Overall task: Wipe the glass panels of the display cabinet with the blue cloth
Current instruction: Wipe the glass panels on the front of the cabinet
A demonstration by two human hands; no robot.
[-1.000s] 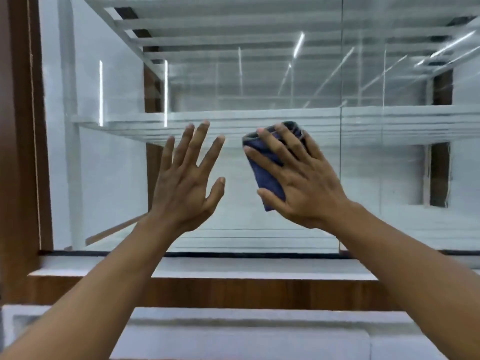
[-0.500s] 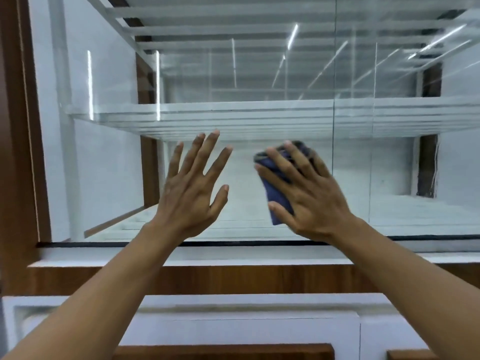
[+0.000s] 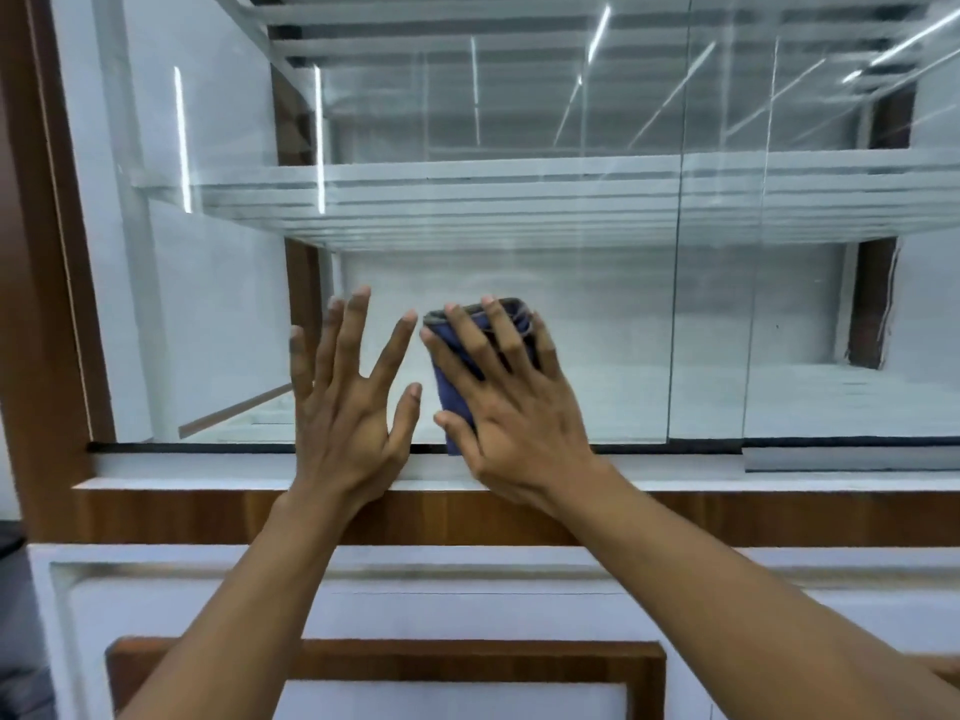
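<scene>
The folded blue cloth (image 3: 453, 376) is pressed flat against the lower part of the left glass panel (image 3: 218, 314) by my right hand (image 3: 514, 407), fingers spread over it. The cloth's lower end reaches the panel's black bottom edge. My left hand (image 3: 353, 407) rests flat on the same glass just left of the cloth, fingers apart, holding nothing. A second glass panel (image 3: 810, 324) lies to the right past a vertical seam.
A wooden frame (image 3: 47, 262) borders the glass on the left, and a white and wood ledge (image 3: 208, 506) runs below it. Glass shelves (image 3: 519, 200) sit inside the cabinet. White lower doors with wood trim (image 3: 384, 652) are beneath.
Both hands have slid down the glass together, the right one carrying the cloth to the panel's bottom edge. The view has tilted down, showing more of the lower cabinet.
</scene>
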